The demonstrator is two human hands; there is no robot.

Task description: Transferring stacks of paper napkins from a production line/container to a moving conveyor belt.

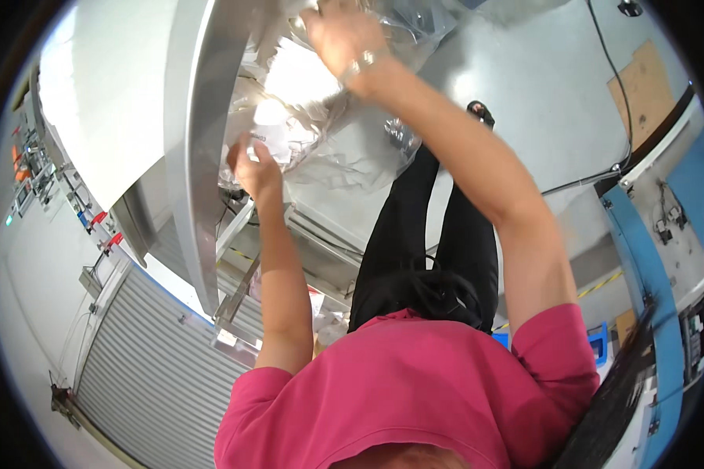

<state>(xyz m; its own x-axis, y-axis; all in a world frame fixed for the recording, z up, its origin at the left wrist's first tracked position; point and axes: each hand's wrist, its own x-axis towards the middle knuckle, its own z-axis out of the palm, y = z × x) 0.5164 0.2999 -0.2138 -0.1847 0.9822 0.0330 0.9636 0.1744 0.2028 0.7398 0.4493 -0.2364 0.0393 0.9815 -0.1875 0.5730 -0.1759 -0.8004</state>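
Observation:
A large clear plastic bag (360,160) hangs beside the grey metal edge of a machine or bench. White pieces (297,74) that look like paper or thin packets fill it; glare hides their detail. My left hand (256,170) is at the bag's near left side, its fingers curled on the plastic, close to a white piece with small print. Farther off, at the bag's top, my right hand (346,41) has its fingers bent over the film. Motion blurs this hand, and its fingertips are partly hidden.
The curved metal edge (198,141) rises just left of the bag. A metal frame (321,242) stands below it. A black cable (619,94) and a brown cardboard sheet (641,90) lie on the grey floor at the right. A blue-edged bench (641,258) stands farther right.

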